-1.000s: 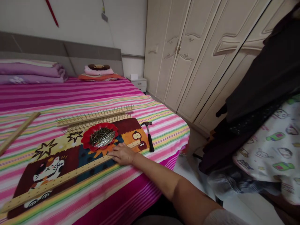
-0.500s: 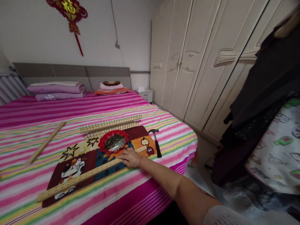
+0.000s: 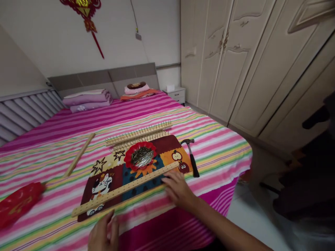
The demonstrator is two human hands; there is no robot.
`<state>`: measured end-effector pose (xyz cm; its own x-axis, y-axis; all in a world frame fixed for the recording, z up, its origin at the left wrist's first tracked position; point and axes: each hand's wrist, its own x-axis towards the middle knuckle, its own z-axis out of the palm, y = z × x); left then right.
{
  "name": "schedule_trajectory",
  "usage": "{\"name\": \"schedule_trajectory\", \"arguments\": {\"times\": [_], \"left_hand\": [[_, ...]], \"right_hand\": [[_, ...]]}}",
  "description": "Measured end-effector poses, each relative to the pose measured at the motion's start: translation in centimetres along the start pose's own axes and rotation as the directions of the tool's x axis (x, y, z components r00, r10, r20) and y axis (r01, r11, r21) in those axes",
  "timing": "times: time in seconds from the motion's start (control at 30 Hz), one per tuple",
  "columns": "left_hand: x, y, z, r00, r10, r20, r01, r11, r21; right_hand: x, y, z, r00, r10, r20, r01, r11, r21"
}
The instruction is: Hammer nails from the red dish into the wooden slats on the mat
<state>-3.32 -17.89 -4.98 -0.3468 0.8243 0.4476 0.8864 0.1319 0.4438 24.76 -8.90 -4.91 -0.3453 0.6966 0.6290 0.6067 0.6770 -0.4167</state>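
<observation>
My right hand [image 3: 178, 188] lies flat with fingers spread on the patterned mat [image 3: 136, 170], its fingertips touching the near edge of a long wooden strip with holes [image 3: 123, 190]. My left hand [image 3: 103, 233] hovers low at the bed's near edge, fingers loosely apart, holding nothing. A red dish of nails [image 3: 140, 156] sits on the mat just beyond the strip. A hammer [image 3: 192, 158] lies to the right of the mat. Two wooden strips with nails standing in them [image 3: 138, 134] lie behind the dish.
Another plain wooden strip [image 3: 80, 154] lies to the left on the striped bedspread [image 3: 65, 139]. A red packet [image 3: 18, 202] is at the far left. Folded bedding [image 3: 87, 99] is at the headboard. Wardrobe doors [image 3: 235, 59] stand to the right, with floor beside the bed.
The view has swung left and closer to the bed. My left hand has come into view at the bottom. My right hand has slid along to the strip's right end.
</observation>
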Motion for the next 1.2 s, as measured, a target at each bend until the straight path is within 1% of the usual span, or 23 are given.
{"name": "schedule_trajectory", "arguments": {"times": [0.03, 0.1, 0.17, 0.23, 0.3, 0.4, 0.53, 0.67, 0.77, 0.93, 1.03, 1.13, 1.2], "left_hand": [[1.8, 1.5, 0.2, 0.997, 0.070, 0.026, -0.069, 0.998, -0.012], [5.3, 4.2, 1.1, 0.989, 0.145, 0.025, -0.144, 0.989, -0.025], [8.3, 6.4, 2.5, 0.985, 0.161, 0.058, -0.160, 0.987, -0.017], [10.7, 8.3, 4.2, 0.984, 0.151, 0.099, -0.152, 0.988, 0.003], [12.6, 9.9, 6.0, 0.978, 0.148, 0.149, -0.150, 0.989, 0.003], [14.5, 12.0, 8.5, 0.965, 0.154, 0.213, -0.155, 0.988, -0.010], [16.3, 14.0, 11.6, 0.942, 0.176, 0.286, -0.201, 0.978, 0.059], [17.6, 14.9, 13.8, 0.901, 0.154, 0.405, -0.241, 0.955, 0.173], [18.1, 15.2, 14.2, 0.887, 0.121, 0.446, -0.242, 0.944, 0.225], [18.4, 15.6, 13.5, 0.858, 0.072, 0.508, -0.231, 0.939, 0.257], [18.5, 15.9, 13.2, 0.835, 0.054, 0.548, -0.249, 0.924, 0.289], [18.6, 16.0, 13.2, 0.826, 0.065, 0.560, -0.284, 0.906, 0.314], [18.7, 15.9, 13.1, 0.833, 0.100, 0.544, -0.310, 0.899, 0.310]], "right_hand": [[-1.2, 0.7, -1.1, 0.998, 0.045, -0.048, -0.045, 0.999, 0.004], [-3.1, 2.9, -3.3, 0.979, 0.147, -0.144, -0.147, 0.989, 0.011], [-4.2, 5.5, -4.9, 0.942, 0.247, -0.227, -0.249, 0.968, 0.020], [-4.5, 7.9, -5.6, 0.909, 0.313, -0.276, -0.316, 0.948, 0.035], [-4.3, 9.9, -5.6, 0.890, 0.349, -0.293, -0.351, 0.935, 0.049], [-3.9, 11.6, -4.4, 0.877, 0.379, -0.295, -0.376, 0.924, 0.066], [-4.1, 12.4, -3.0, 0.857, 0.419, -0.300, -0.414, 0.906, 0.082], [-4.6, 12.5, -2.8, 0.847, 0.443, -0.293, -0.439, 0.894, 0.083], [-4.8, 12.6, -2.9, 0.846, 0.451, -0.282, -0.448, 0.890, 0.079], [-4.5, 12.4, -3.0, 0.839, 0.479, -0.258, -0.477, 0.876, 0.074], [-3.7, 12.3, -3.5, 0.829, 0.521, -0.203, -0.519, 0.852, 0.071], [-2.3, 12.4, -4.0, 0.795, 0.595, -0.120, -0.595, 0.803, 0.036], [-1.0, 12.6, -4.3, 0.751, 0.657, -0.066, -0.658, 0.753, -0.005]]}}
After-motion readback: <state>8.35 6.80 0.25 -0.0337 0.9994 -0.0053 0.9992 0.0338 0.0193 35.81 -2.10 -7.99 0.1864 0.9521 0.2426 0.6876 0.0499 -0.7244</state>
